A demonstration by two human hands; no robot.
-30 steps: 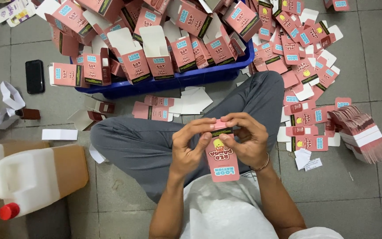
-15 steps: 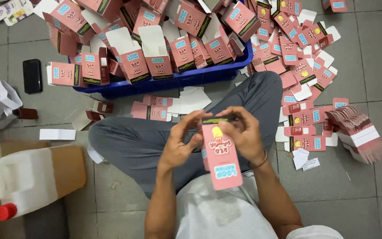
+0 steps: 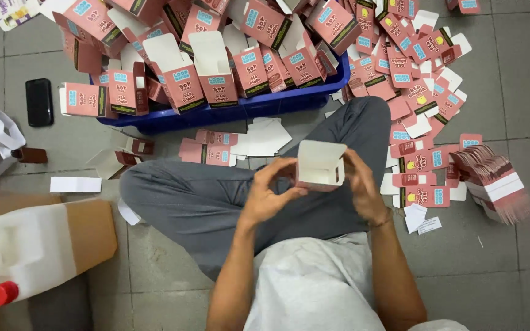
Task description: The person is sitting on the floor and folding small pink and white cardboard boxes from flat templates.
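Pink carton [image 3: 319, 165], at centre frame over the lap, has been turned since a moment ago: its open white mouth now faces up, formed, gripped between left hand [image 3: 269, 189] and right hand [image 3: 362, 184]

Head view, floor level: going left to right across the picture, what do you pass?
Black phone → white plastic jug → blue crate of folded pink cartons → left hand → open pink carton → right hand → stack of flat carton blanks.
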